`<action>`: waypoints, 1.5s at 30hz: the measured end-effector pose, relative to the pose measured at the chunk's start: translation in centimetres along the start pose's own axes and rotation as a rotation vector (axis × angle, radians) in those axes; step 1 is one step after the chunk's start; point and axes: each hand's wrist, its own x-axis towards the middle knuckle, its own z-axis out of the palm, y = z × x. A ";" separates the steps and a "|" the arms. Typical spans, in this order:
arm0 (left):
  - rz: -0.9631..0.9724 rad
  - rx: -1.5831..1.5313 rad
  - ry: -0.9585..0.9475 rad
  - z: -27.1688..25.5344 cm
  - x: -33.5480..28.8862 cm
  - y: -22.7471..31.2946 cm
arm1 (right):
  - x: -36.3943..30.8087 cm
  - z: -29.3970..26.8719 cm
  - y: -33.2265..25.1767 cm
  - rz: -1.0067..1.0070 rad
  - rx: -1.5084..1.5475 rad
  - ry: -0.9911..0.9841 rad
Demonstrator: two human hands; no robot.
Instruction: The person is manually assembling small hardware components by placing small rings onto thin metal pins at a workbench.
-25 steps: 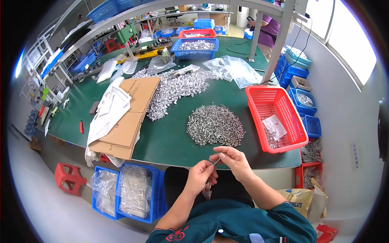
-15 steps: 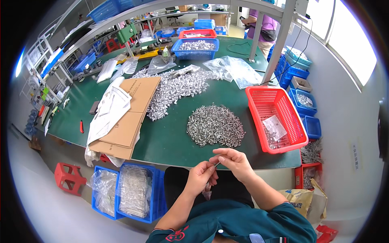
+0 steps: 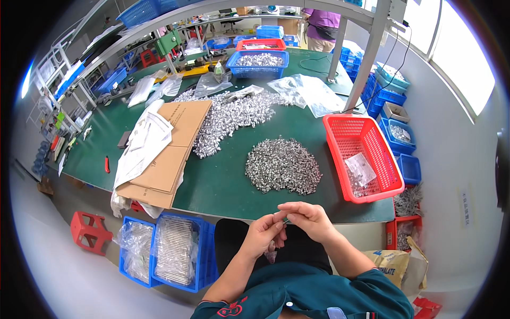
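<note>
1. My left hand (image 3: 259, 235) is pinching a thin rod (image 3: 286, 221), nearer to me than the heap of metal bits (image 3: 283, 166).
2. My right hand (image 3: 309, 220) is meeting the rod's far end; I cannot tell whether it is gripping.
3. The rod is sitting between both hands' fingertips.
4. A red basket (image 3: 391, 159) is standing right of the heap; cardboard (image 3: 172, 143) is lying left.

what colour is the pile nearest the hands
The pile is silvery grey, clearest in head view.
</note>
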 end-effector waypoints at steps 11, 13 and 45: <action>-0.016 -0.131 -0.012 0.7 -0.3 -0.1 | 0.0 0.7 0.0 -0.022 0.101 0.044; -0.022 -0.188 -0.038 0.9 -0.4 -0.1 | 0.2 0.7 -0.2 0.086 0.305 0.027; -0.024 -0.372 -0.089 1.2 -0.5 -0.4 | 0.6 -0.1 -0.1 -0.034 0.278 0.070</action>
